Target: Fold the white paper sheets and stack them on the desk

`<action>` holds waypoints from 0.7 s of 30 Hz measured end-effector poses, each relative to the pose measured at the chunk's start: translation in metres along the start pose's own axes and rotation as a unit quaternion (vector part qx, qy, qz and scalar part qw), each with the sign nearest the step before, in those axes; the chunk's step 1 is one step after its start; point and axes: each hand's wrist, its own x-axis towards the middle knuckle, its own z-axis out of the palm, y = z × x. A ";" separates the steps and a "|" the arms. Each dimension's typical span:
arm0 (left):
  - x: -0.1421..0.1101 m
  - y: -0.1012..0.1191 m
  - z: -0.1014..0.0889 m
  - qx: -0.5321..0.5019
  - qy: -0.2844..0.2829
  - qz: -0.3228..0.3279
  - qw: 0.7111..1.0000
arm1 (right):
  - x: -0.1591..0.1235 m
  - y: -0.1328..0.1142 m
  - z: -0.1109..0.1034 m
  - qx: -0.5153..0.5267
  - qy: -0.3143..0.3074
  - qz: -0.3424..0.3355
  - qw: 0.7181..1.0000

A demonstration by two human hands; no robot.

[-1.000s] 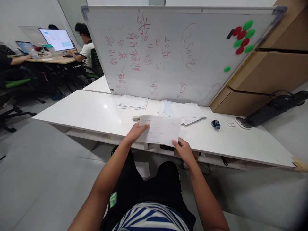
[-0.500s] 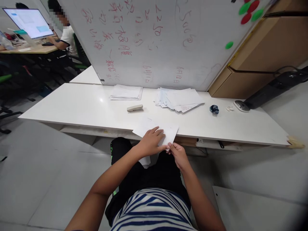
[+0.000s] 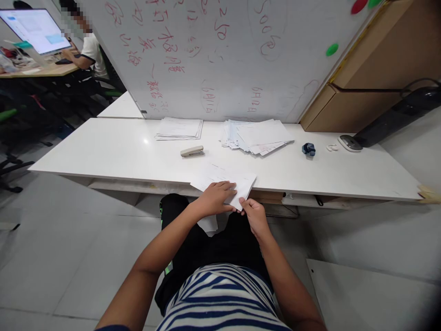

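Observation:
White sheets of paper lie over the desk's front edge, their near part jutting out above my lap. My left hand rests on them palm down, fingers stretched out. With thumb and fingers, my right hand pinches their near right corner. A beige stapler stands behind the sheets, to the left. Farther back are a neat stack of paper on the left and a messier, fanned pile of papers on the right. Part of another white sheet shows beneath my left forearm, over my lap.
A whiteboard with red writing stands behind the white desk. On the right are cardboard boxes, a small dark blue object and a black cylindrical device. At far left, a person sits by a monitor.
My view has shifted slightly. My left thumb has drawn back from my right fingertips, and more of the pinched corner shows. The stapler and the paper piles stay in place.

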 end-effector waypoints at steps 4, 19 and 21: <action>0.002 -0.005 -0.004 -0.028 -0.002 0.004 1.000 | -0.002 0.002 -0.001 -0.019 0.009 -0.002 1.000; 0.005 -0.012 -0.006 -0.080 0.053 0.015 0.995 | 0.000 0.012 -0.003 0.000 0.025 -0.005 1.000; 0.005 -0.012 -0.007 -0.090 0.057 0.009 0.994 | 0.000 0.014 -0.004 0.003 0.024 -0.008 1.000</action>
